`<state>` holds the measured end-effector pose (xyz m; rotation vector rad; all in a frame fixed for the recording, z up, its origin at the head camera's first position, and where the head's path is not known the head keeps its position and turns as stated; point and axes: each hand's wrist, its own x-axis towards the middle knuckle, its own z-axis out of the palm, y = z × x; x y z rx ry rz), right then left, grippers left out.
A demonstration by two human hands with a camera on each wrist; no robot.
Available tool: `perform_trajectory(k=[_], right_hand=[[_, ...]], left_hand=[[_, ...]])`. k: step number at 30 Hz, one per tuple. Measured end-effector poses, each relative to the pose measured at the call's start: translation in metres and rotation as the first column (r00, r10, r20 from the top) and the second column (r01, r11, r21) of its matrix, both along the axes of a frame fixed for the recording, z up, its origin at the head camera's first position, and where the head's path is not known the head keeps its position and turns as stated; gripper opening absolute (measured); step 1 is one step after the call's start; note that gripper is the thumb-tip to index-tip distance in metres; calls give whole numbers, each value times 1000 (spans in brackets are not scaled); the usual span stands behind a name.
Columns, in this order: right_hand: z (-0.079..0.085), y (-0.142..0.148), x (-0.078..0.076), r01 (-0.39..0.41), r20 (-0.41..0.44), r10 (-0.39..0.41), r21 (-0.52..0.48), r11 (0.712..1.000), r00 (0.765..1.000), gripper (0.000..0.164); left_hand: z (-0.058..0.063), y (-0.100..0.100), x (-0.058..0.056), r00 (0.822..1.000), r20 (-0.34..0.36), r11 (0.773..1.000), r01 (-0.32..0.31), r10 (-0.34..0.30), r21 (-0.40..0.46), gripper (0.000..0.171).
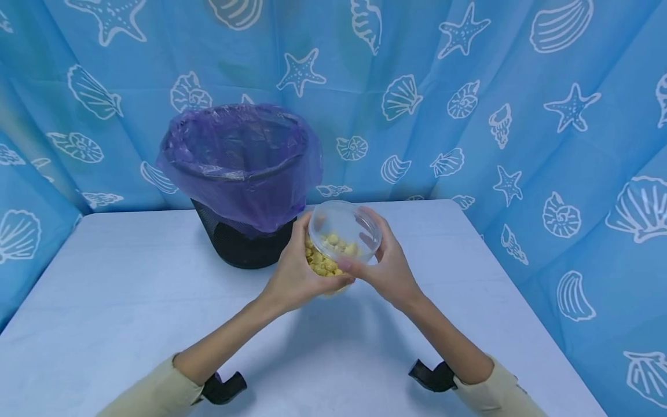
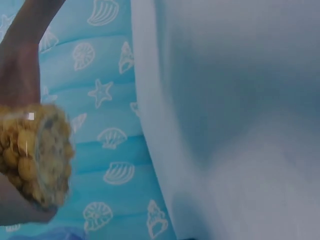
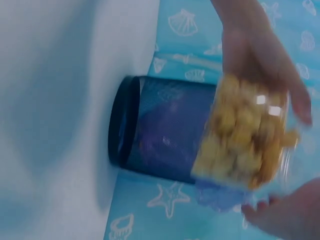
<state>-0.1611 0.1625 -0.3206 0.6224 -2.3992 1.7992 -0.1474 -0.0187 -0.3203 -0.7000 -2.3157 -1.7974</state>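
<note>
Clear round plastic jar (image 3: 242, 140) of yellow puffs (image 1: 321, 265) is clamped in my left grip (image 1: 300, 272) and right grip (image 1: 387, 267), above the white bench (image 1: 453, 249). I'm apparently working its top; next needs steady support.

Soft shadows (image 1: 328, 327), 2 blurry wrist views

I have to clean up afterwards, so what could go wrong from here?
The clear plastic jar of yellow popcorn-like pieces is held above the white table; if the left hand slips, it might drop and scatter them.
The right hand grips around the clear round plastic top; a sudden jerk might spill pieces.
The purple plastic bag on the black mesh bin is close by and might get bumped.
</note>
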Motion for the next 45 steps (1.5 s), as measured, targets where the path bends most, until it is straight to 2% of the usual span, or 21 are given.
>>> perform_trajectory(k=[3,7,9,10,13,18,21,24,27,31,36,40,42,45], right_hand=[[-3,12,-7,-154,-3,154,-14,988,988,87],[-1,24,-13,-372,8,373,-56,927,928,95],[-1,28,-15,-431,16,433,-64,900,901,98],[-1,29,-16,-447,20,449,-67,892,893,98],[-2,29,-17,-445,34,449,-86,891,893,99],[-5,25,-13,-347,27,353,-140,928,935,103],[-7,19,-7,-239,17,243,-135,962,970,99],[-8,10,0,-116,19,118,-91,989,993,93],[-8,0,4,-17,26,19,-69,997,999,90],[-7,-5,5,40,30,-38,-74,996,999,86],[-6,-1,2,-17,23,19,-57,998,1000,83],[-5,7,-3,-132,0,132,-38,991,991,85],[-4,13,-7,-219,-9,218,-38,975,976,88],[-4,20,-13,-365,-4,365,-55,929,931,94]], left_hand=[[-11,-7,-8,993,40,994,113,-113,11,97],[-23,-16,-15,956,106,961,273,-275,38,99],[-25,-18,-15,938,123,946,321,-325,48,99],[-25,-19,-15,935,125,943,329,-331,42,99],[-26,-19,-15,937,124,945,321,-326,55,98],[-28,-16,-19,952,111,956,275,-286,104,96],[-28,-13,-20,973,97,975,201,-210,94,97],[-24,-8,-18,991,81,993,104,-109,59,97],[-15,-2,-11,998,56,999,37,-39,34,94],[-4,2,-1,1000,28,1000,11,-11,25,92],[-1,-2,1,998,52,999,40,-41,25,93],[-6,-9,-2,987,85,989,136,-140,58,96],[-12,-13,-5,973,110,978,195,-203,81,97],[-22,-18,-10,947,143,957,275,-286,95,100]])
